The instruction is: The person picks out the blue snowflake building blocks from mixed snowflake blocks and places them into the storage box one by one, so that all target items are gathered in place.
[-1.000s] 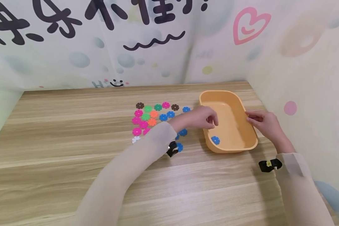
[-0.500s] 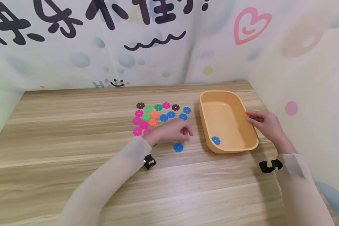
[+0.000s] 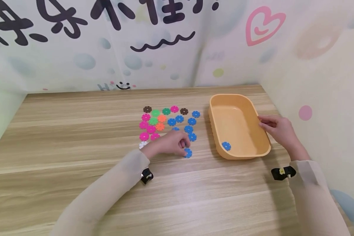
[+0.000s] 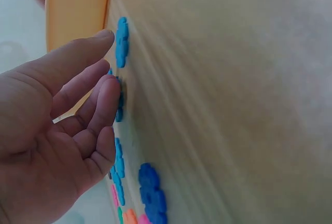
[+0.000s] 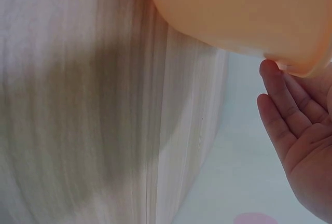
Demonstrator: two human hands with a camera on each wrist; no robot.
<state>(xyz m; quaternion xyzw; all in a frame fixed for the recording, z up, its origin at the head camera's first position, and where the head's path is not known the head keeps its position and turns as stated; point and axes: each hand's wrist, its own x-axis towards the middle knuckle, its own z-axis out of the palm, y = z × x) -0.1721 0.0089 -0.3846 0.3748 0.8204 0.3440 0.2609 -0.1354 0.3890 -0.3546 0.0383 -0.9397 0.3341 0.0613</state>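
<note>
1. Picking up the near blue disc [image 3: 188, 153], flat on the table [image 3: 76, 131] left of the orange bin [image 3: 242, 131], is prob. the step in hand. L hand [image 3: 172, 143]: grip spread, gap btwn thumb & curved fingers, nothing held that shows; thumb tip at disc's edge.
2. Thin pc, so best get thumb & index on opposite edges, or tip one edge up first, then pinch; pushing would prob. just slide it.
3. R hand [image 3: 278, 127]: grip pinching bin's right rim; light, firm hold should stop bin shifting.
4. Bin's left wall stands btwn near disc & bin floor, so any crossing needs a lift w/ clearance. One inner blue disc [image 3: 226, 146] lies by bin's near-left corner.
5. Other blue discs [image 3: 192, 121], also left of bin, crowd L hand; could get knocked. Some partly hidden by hand.
6. Farther left of bin: pink discs [image 3: 144, 136], orange discs [image 3: 160, 126], white disc [image 3: 143, 144].
7. Wall [image 3: 318, 82] right of bin, nr R hand; not much room there.
</note>
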